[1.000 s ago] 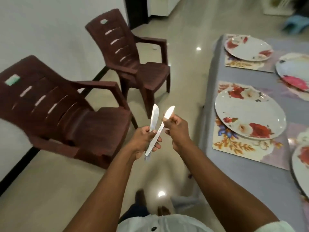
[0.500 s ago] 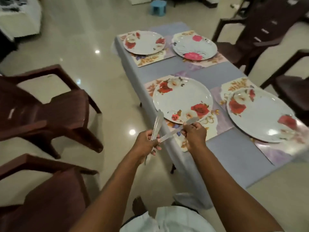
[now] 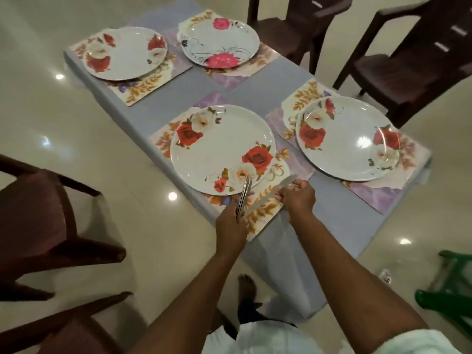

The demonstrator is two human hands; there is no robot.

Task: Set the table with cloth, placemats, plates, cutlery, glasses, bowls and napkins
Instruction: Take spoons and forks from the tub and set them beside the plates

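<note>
— Moved in over the bench (image 3: 339, 208) now, right hand (image 3: 297, 196) drawing one knife (image 3: 270, 195) from the bundle (image 3: 244, 198).
— Left hand (image 3: 229, 223)?
— Fingers gripping the rest, above the nearest placemat (image 3: 263, 215). Cutlery next, probably.

The table (image 3: 293, 251) is covered by a grey-blue cloth (image 3: 329, 213) that hangs over its edges. Four floral placemats lie directly on the cloth in two rows: near left (image 3: 265, 213), near right (image 3: 378, 198), far left (image 3: 150, 85), far right (image 3: 229, 77). One floral plate rests on each placemat.
</note>
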